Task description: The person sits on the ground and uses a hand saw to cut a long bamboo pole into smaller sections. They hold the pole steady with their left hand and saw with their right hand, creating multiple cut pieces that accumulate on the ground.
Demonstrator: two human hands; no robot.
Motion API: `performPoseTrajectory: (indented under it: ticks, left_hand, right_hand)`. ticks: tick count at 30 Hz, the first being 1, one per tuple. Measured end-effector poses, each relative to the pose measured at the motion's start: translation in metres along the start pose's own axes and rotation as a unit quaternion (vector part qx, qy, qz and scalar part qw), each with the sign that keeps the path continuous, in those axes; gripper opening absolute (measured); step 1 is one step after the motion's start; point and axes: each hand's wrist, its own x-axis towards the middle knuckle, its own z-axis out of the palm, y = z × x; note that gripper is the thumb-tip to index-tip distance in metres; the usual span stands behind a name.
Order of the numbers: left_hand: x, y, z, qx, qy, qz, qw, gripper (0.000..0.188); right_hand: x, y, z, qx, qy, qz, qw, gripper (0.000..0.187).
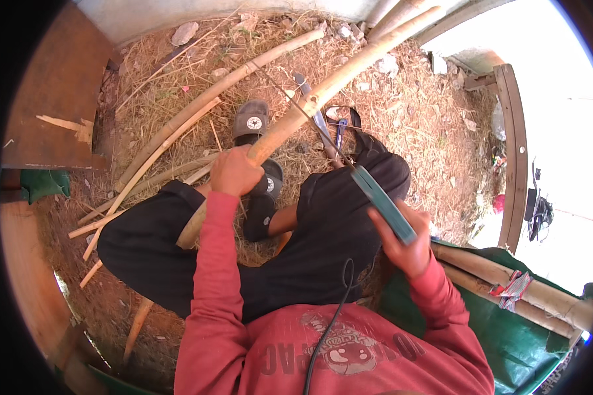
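A long bamboo pole (349, 74) slants across my lap, its near end by my left thigh and its far end at the upper right. My left hand (236, 171) is closed round the pole near my knees. In my right hand (405, 240) is a saw (383, 204) with a teal handle. Its thin dark blade, seen edge-on, crosses the pole beyond my left hand, close to a joint. From this view I cannot tell how deep the blade sits. My right fingers are slightly blurred but wrap the handle.
Several bamboo lengths (211, 99) lie on the straw-strewn ground at left. A blue-handled tool (340, 133) and a long grey flat tool (319, 122) lie beyond my knees. Wooden boards (56, 99) stand left; tied bamboo poles (527, 286) over green sheeting (501, 342) are at right.
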Motion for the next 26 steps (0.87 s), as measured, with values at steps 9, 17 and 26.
performPoseTrajectory:
  ticks: [9, 17, 26]
  left_hand:
    - [-0.007, 0.006, 0.01, -0.006, 0.019, -0.017, 1.0, 0.031]
    - [-0.005, 0.003, 0.026, -0.009, 0.01, -0.047, 0.999, 0.033]
    - [-0.016, 0.009, 0.022, -0.012, 0.023, -0.064, 0.998, 0.036]
  right_hand:
    - [-0.006, -0.003, 0.01, 0.017, 0.045, -0.027, 0.998, 0.018]
    - [-0.019, -0.002, 0.006, 0.019, 0.04, -0.009, 0.999, 0.019]
    - [-0.018, 0.006, 0.008, -0.001, 0.032, -0.029, 0.999, 0.015]
